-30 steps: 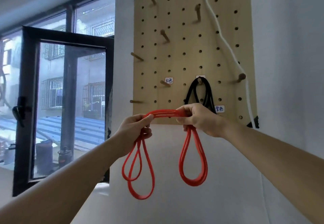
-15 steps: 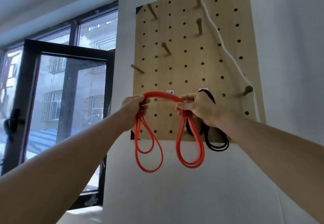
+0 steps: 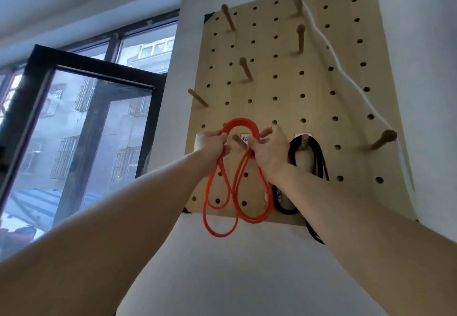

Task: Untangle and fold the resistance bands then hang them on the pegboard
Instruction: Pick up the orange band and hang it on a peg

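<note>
Red resistance band [image 3: 243, 127] folded into several strands, raised against the lower left part of the wooden pegboard [image 3: 277, 88]. Arched at the top over a short wooden peg [image 3: 239, 142], though whether resting on that peg or only held just in front of it cannot be told. Gripped on one side by the left hand [image 3: 210, 142], fingers curled round the strands, and pinched on the other side by the right hand [image 3: 270, 151], both hands closed on the band at about peg height. Hanging below the hands in two long loops, the left loop reaching past the bottom edge of the board onto the white wall. Partly hidden behind the arch, a small white label [image 3: 246, 139] with a red character. Just to the right, a black resistance band [image 3: 319, 157] already draped over its own peg [image 3: 304, 141], its loops trailing down behind the right forearm. Farther right, a white cord [image 3: 346, 76] running down the board from a top peg to a lower peg near the right edge. Off to the left, a dark-framed window [image 3: 94, 108], swung open.
</note>
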The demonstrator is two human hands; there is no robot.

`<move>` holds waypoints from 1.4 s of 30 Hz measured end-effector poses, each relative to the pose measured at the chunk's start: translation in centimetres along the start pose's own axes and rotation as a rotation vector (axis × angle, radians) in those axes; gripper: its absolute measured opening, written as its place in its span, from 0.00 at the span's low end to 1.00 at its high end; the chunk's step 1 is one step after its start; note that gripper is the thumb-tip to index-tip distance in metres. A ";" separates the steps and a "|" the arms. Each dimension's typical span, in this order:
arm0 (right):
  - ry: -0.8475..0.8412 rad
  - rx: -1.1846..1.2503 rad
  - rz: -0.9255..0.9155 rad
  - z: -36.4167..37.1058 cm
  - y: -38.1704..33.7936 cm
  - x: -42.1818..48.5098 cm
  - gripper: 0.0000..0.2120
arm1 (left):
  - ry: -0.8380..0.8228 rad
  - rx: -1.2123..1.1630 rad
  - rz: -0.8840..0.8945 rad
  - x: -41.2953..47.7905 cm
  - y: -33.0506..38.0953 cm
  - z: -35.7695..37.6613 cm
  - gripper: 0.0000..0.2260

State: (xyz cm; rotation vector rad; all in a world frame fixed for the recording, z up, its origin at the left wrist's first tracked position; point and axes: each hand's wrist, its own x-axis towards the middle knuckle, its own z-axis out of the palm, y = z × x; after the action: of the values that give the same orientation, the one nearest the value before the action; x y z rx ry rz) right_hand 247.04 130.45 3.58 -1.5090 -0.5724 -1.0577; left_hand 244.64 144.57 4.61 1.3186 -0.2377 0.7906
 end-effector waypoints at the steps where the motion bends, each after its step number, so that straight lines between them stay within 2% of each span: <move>1: 0.022 -0.014 0.007 0.4 0.7 0.1 0.12 | 0.025 0.006 0.027 0.6 -0.5 0.3 0.11; 5: 0.042 -0.037 0.054 1.8 2.2 0.9 0.15 | 0.096 0.054 0.102 1.7 -2.4 1.5 0.11; 7: 0.005 -0.070 0.073 2.3 2.7 1.4 0.15 | 0.062 0.161 0.093 1.8 -3.3 1.9 0.10; 10: -0.201 -0.136 0.127 2.5 3.2 1.6 0.15 | -0.077 0.372 0.058 1.1 -4.6 1.7 0.10; 14: -0.429 -0.340 0.077 0.8 4.0 1.7 0.10 | -0.205 0.431 0.060 -0.1 -5.4 0.7 0.16; 20: -0.658 -0.415 0.136 -3.2 4.2 1.1 0.21 | -0.202 0.484 0.011 -0.8 -5.7 -2.4 0.18; 23: -0.654 -0.442 0.117 -5.4 3.8 0.4 0.22 | -0.173 0.583 -0.003 -1.6 -5.4 -4.0 0.18; 27: -0.633 -0.467 0.028 -8.0 2.2 -1.1 0.15 | -0.252 0.607 0.006 -4.2 -3.7 -5.9 0.15; 32: -0.661 -0.506 -0.030 -10.0 -0.5 -3.2 0.17 | -0.307 0.623 0.039 -7.7 -0.4 -6.5 0.10; 35: -0.663 -0.522 -0.100 -10.7 -2.8 -4.5 0.14 | -0.335 0.622 0.067 -9.8 1.6 -6.6 0.07; 38: -0.573 -0.610 -0.200 -11.5 -5.0 -6.2 0.08 | -0.338 0.620 0.108 -12.3 3.0 -6.4 0.04; 42: -0.474 -0.624 -0.274 -12.5 -6.6 -10.1 0.06 | -0.410 0.581 0.190 -16.4 3.1 -6.7 0.07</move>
State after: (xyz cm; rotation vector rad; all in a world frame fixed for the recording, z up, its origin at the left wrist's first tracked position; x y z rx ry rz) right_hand 233.07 122.06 -2.37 -2.3134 -0.8429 -1.1519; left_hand 229.02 144.65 -4.26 2.0329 -0.4883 0.7702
